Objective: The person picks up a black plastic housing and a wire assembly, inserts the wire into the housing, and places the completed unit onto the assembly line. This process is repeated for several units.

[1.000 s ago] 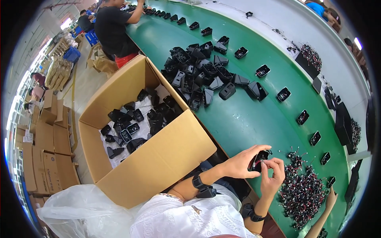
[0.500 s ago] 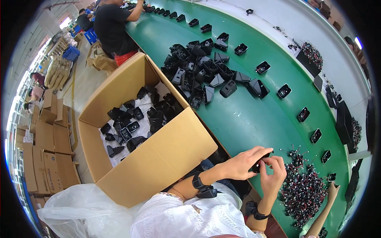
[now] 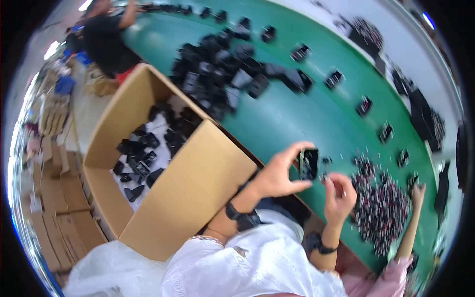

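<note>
Our left hand [image 3: 278,174] is grasping a housing [image 3: 309,164], right hand [image 3: 340,199] pinching a blurred part [image 3: 324,175], carton [image 3: 195,180] crowding left, component heap [image 3: 381,210] lower right

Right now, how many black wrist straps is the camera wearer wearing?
2: the left-wrist strap and the right-wrist strap. Both are blurred but plainly visible; I see no others on those arms.

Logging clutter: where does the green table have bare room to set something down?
Bare green tabletop lies between the heaped angular black housings, the row of spaced housings and the left hand. Crowded: that heap and the red-black wire pile.
</note>
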A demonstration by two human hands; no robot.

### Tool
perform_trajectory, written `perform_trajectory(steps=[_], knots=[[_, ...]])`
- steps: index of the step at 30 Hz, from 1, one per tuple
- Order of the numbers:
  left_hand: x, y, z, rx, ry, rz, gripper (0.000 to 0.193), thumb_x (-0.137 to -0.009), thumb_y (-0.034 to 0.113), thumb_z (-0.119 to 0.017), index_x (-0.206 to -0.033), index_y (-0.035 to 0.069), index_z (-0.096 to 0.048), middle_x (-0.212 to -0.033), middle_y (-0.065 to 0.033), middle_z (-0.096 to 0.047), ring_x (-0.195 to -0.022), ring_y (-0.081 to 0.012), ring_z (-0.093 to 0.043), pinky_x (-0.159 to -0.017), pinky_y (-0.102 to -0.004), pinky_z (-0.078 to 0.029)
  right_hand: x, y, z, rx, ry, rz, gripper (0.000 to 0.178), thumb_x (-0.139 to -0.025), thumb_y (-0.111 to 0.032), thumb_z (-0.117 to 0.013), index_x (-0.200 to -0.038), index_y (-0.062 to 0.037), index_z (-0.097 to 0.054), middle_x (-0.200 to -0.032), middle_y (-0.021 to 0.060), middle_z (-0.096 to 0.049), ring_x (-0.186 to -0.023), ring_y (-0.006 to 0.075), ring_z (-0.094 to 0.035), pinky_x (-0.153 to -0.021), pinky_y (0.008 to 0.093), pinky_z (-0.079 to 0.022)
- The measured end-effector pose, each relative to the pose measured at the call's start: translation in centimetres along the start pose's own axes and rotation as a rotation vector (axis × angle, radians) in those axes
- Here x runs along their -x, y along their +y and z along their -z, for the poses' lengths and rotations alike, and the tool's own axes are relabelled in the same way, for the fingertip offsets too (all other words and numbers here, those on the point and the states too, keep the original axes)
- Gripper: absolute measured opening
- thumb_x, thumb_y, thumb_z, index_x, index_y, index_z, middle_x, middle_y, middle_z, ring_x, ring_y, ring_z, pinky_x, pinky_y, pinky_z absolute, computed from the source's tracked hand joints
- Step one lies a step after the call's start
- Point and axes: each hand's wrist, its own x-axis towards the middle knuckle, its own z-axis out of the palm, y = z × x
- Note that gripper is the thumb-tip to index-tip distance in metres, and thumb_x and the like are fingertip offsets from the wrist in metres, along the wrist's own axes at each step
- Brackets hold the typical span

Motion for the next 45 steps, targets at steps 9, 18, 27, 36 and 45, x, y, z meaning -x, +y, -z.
perform_trajectory(steps=[9, 18, 27, 36, 45], knots=[[-0.3, 0.5, 0.4, 0.228, -0.057, -0.063, 0.095, -0.068, -0.003, -0.086, -0.151, 0.001, -0.041, -0.146, -0.0156, -0.055, -0.132, -0.023, -0.056, -0.111, -0.0367, -0.044, -3.6, -3.6, -1.0, 0.233, -0.049, 0.446, 0.024, -0.074, 0.003, -0.083, -0.094, -0.0036, -0.073, -0.093, 0.0091, -0.069, -0.081, 0.0261, -0.068, -0.071, 0.0343, -0.056], [0.0, 0.6, 0.2, 0.082, -0.073, -0.131, 0.089, -0.068, 0.004, -0.088, -0.148, 0.002, -0.049, -0.137, -0.0157, -0.063, -0.121, -0.0262, -0.064, -0.1, -0.0373, -0.054, -4.1, -2.7, 0.7, 0.339, -0.275, 0.578, 0.028, -0.069, -0.005, -0.084, -0.094, -0.0068, -0.072, -0.097, 0.0063, -0.064, -0.082, 0.0265, -0.062, -0.068, 0.0373, -0.052], [-0.6, 1.2, 0.0, -0.121, -0.098, -0.157, 0.09, -0.065, 0.004, -0.087, -0.148, 0.002, -0.052, -0.135, -0.0169, -0.064, -0.114, -0.0292, -0.066, -0.092, -0.0358, -0.055, -4.0, -3.0, 1.2, 0.466, -0.358, 0.553, 0.025, -0.073, -0.008, -0.083, -0.094, -0.0065, -0.069, -0.096, 0.0056, -0.06, -0.081, 0.0257, -0.058, -0.069, 0.0379, -0.05], [-0.7, -0.1, -0.6, -0.005, -0.114, -0.202, 0.088, -0.065, 0.004, -0.089, -0.146, 0.001, -0.053, -0.137, -0.0189, -0.063, -0.123, -0.0318, -0.065, -0.102, -0.0398, -0.053, -3.5, -3.5, 1.1, 0.36, -0.298, 0.328, 0.023, -0.072, -0.007, -0.083, -0.093, -0.0086, -0.075, -0.112, 0.0088, -0.059, -0.094, 0.0267, -0.06, -0.073, 0.037, -0.052], [-0.8, -0.5, -1.1, 0.081, -0.043, -0.22, 0.091, -0.065, 0.004, -0.09, -0.147, 0.0, -0.05, -0.14, -0.0183, -0.061, -0.126, -0.03, -0.063, -0.108, -0.0404, -0.05, -2.7, -3.6, 1.8, 0.28, -0.251, 0.269, 0.037, -0.074, -0.005, -0.082, -0.11, -0.0086, -0.073, -0.134, 0.0144, -0.058, -0.113, 0.0293, -0.062, -0.083, 0.0392, -0.055]])
